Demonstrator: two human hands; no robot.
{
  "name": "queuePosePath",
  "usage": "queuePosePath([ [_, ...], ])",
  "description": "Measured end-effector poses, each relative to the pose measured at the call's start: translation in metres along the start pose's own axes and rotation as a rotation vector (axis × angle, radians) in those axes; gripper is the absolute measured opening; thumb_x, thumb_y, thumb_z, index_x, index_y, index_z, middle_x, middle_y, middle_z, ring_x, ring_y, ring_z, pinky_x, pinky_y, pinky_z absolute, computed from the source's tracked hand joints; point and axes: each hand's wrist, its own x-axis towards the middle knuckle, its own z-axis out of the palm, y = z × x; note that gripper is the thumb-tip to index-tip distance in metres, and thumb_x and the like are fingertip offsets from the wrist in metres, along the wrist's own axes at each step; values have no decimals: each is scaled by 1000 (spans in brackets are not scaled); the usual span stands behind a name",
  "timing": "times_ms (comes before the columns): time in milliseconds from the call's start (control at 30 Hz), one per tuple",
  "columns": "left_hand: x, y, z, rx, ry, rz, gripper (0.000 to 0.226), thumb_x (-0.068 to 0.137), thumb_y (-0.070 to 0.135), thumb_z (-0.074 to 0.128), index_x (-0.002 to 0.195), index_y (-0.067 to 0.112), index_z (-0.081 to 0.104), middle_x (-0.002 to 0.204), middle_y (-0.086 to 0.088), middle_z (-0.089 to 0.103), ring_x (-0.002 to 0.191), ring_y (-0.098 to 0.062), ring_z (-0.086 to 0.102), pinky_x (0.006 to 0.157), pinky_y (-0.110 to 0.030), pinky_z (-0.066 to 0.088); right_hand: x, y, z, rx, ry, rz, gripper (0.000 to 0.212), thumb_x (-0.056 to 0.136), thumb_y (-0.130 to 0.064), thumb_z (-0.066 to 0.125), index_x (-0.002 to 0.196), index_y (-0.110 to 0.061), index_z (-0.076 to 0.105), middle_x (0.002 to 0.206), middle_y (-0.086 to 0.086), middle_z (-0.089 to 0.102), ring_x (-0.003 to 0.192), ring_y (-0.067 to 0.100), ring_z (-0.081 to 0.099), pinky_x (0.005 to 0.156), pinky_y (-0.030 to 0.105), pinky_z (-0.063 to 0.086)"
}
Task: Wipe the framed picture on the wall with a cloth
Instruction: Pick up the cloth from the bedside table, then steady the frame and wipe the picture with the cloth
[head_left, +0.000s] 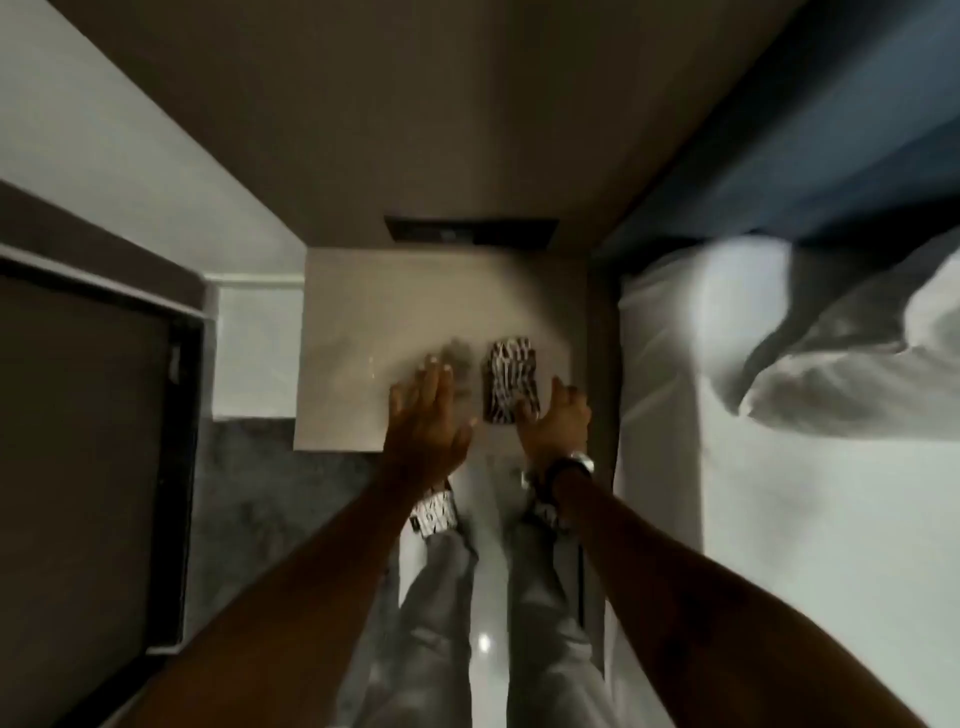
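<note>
Head view, looking steeply down. Landmark: the pale square-topped bedside table (363, 312) standing against the brown wall (363, 104).

Cloth: a small black-and-white patterned folded cloth (509, 379) lies flat on the table's right half, near its front edge. My right hand (558, 421) is at the cloth's near right corner, fingers curled at the edge; I cannot tell whether it has pinched the fabric yet. My left hand (426, 415) hovers over the table to the cloth's left, fingers spread, holding nothing.

The framed picture is not visible here; only a dark rectangular panel (470, 236) sits low on the wall right behind the table. The white bed (779, 467) runs along the table's right side.

Handling judgement: the cloth looks light, soft and limp, so it should bunch when lifted. Best to take it across the folded middle, not by one corner, so that the pad stays together. A picture frame will likely be rigid but loosely hung, possibly glazed, so steady its lower edge with the free hand and wipe lightly
</note>
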Motion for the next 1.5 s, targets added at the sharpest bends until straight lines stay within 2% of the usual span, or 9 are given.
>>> queuePosePath([
  [300, 95, -34, 126, -44, -76, -113, 84, 88, 59, 34, 149, 2, 23, 158, -24, 21, 147, -38, 17, 117, -56, 5, 153, 39, 100, 135, -30, 276, 55, 82, -28, 69, 132, -14, 52, 136, 14, 55, 126, 35, 53, 106, 45, 47],
  [400, 101, -30, 145, -95, -70, -163, 84, 89, 59, 31, 149, 1, 23, 158, -25, 20, 147, -38, 15, 117, -57, 4, 162, 42, 123, 31, 0, 341, 49, 76, -30, 72, 118, -14, 53, 125, 13, 60, 116, 37, 57, 100, 47, 50],
  [533, 96, -29, 147, -126, -62, -193, 79, 92, 56, 38, 148, 2, 24, 158, -24, 22, 146, -38, 17, 117, -57, 6, 162, 54, 130, 218, -137, 434, 41, 79, -30, 76, 115, -14, 64, 121, 9, 68, 114, 31, 64, 84, 28, 48],
  [667, 87, -29, 119, -128, -18, -177, 75, 92, 52, 41, 147, 1, 29, 155, -24, 28, 144, -38, 24, 116, -57, 10, 138, 45, 112, 405, -126, 454, 32, 74, -22, 82, 103, -11, 74, 105, 9, 75, 101, 29, 69, 97, 34, 53],
  [833, 81, -15, 22, -101, 113, -84, 65, 93, 47, 43, 142, 5, 38, 151, -20, 38, 139, -33, 36, 115, -54, 21, 85, 7, 35, 936, -190, 384, 23, 83, 19, 62, 98, 2, 64, 63, -4, 72, 71, 22, 67, 85, 34, 54],
  [1033, 89, 40, -161, -55, 294, 152, 56, 96, 42, 38, 142, 10, 41, 151, -12, 41, 138, -27, 38, 115, -50, 26, 20, -89, -124, 1133, -244, 184, 26, 87, 17, 57, 106, 0, 59, 95, 16, 62, 86, 31, 63, 79, 38, 61],
  [1200, 91, 121, -325, -229, 635, 455, 43, 95, 29, 51, 134, 9, 52, 144, -10, 50, 130, -24, 49, 114, -44, 25, -36, -173, -283, 1411, -251, -9, 39, 91, 1, 57, 129, -3, 57, 129, 22, 60, 118, 39, 58, 109, 58, 40],
  [1367, 84, 207, -489, -53, 838, 890, 48, 89, 26, 57, 133, 8, 52, 145, -13, 50, 132, -26, 47, 114, -49, 27, -96, -234, -448, 1758, -222, -357, 29, 98, -10, 44, 108, -5, 71, 101, 15, 77, 90, 30, 76, 91, 53, 50],
  [1500, 71, 270, -613, 156, 1012, 1055, 53, 89, 30, 57, 136, 8, 49, 147, -13, 47, 135, -26, 44, 114, -47, 26, -143, -264, -570, 1842, -47, -584, 27, 97, -4, 40, 107, 2, 65, 103, 19, 73, 94, 32, 70, 112, 54, 37],
])
